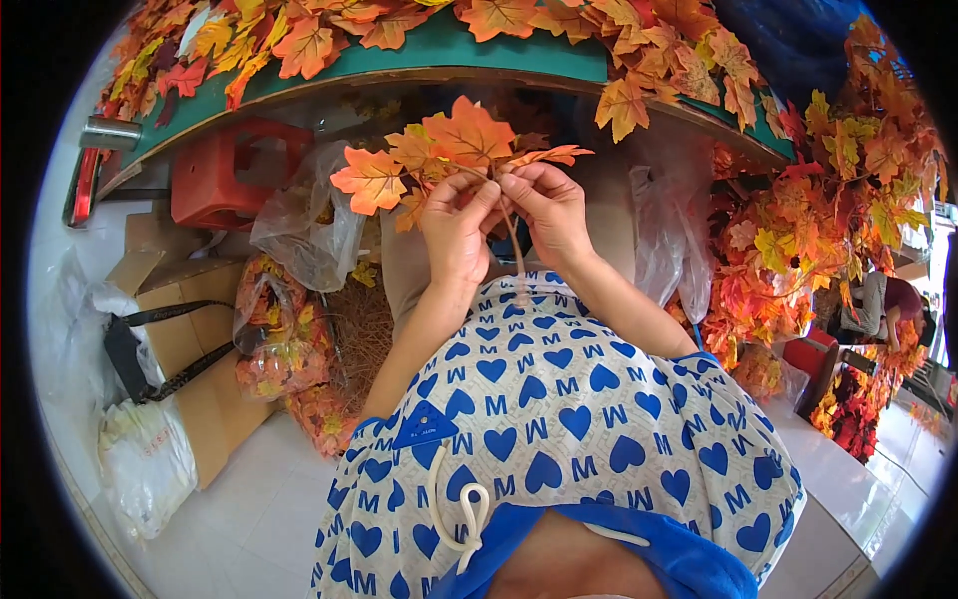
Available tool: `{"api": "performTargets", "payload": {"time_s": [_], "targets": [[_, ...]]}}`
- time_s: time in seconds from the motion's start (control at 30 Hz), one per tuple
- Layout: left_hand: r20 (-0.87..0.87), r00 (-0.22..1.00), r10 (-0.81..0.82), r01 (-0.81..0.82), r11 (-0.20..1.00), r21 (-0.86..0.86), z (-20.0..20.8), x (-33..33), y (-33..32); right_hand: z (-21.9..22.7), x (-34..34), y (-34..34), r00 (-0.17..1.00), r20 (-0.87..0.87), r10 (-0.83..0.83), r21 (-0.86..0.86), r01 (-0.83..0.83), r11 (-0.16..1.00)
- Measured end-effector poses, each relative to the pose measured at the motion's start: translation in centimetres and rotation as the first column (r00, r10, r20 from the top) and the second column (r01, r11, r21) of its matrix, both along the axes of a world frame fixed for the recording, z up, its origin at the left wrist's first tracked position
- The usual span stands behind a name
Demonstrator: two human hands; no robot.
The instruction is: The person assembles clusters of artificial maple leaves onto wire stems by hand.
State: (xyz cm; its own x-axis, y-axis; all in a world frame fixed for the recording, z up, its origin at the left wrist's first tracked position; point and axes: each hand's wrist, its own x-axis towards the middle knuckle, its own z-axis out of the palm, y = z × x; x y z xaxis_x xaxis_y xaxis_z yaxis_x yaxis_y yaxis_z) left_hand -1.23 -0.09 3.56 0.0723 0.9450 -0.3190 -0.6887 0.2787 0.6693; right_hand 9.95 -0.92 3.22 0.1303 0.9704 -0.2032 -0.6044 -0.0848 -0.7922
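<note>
Between my two hands is an artificial maple leaf branch (469,135) with orange leaves and a thin brown stem that hangs down toward my apron. My left hand (457,228) pinches it with thumb and forefinger just under the leaves. Right beside it, my right hand (549,215) pinches the same spot, the thumb and forefinger tips almost touching those of the left. What exactly lies between the fingertips is too small to make out. The branch is held over my lap, in front of the table edge.
A green-topped table (399,62) piled with orange maple leaves crosses the far side. Under it at left stands a red plastic stool (200,185). Cardboard (205,339) and a bag of leaves (284,339) lie left. Leaf garlands (778,240) hang at right; another person (893,304) sits beyond.
</note>
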Motion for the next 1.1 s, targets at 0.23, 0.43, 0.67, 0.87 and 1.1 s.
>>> {"api": "performTargets", "payload": {"time_s": [0.23,0.43,0.67,0.87,1.1], "targets": [[-0.049,0.999,-0.007,0.005,0.999,-0.035,-0.8,-1.1,1.2,-0.4,0.1,0.7,0.971,0.211,0.113,0.045,-0.125,0.991],[0.192,0.979,-0.071,0.087,0.993,-0.076,-0.1,0.3,1.6,-0.5,4.6,-0.3,0.17,0.851,-0.497,0.52,-0.149,0.841],[0.461,0.79,-0.404,0.41,0.907,0.092,-1.2,-0.4,0.2,4.8,4.2,-3.6,0.196,0.699,-0.688,0.671,-0.512,0.536],[0.063,0.451,-0.89,0.804,0.436,0.405,12.9,1.6,-3.9,15.9,10.8,-5.2,0.296,0.443,-0.846,0.83,0.22,0.512],[-0.129,0.335,-0.933,0.859,0.246,0.449,7.2,-0.4,-0.3,35.4,33.5,-9.9,-0.861,0.153,-0.485,0.986,0.098,0.135]]}}
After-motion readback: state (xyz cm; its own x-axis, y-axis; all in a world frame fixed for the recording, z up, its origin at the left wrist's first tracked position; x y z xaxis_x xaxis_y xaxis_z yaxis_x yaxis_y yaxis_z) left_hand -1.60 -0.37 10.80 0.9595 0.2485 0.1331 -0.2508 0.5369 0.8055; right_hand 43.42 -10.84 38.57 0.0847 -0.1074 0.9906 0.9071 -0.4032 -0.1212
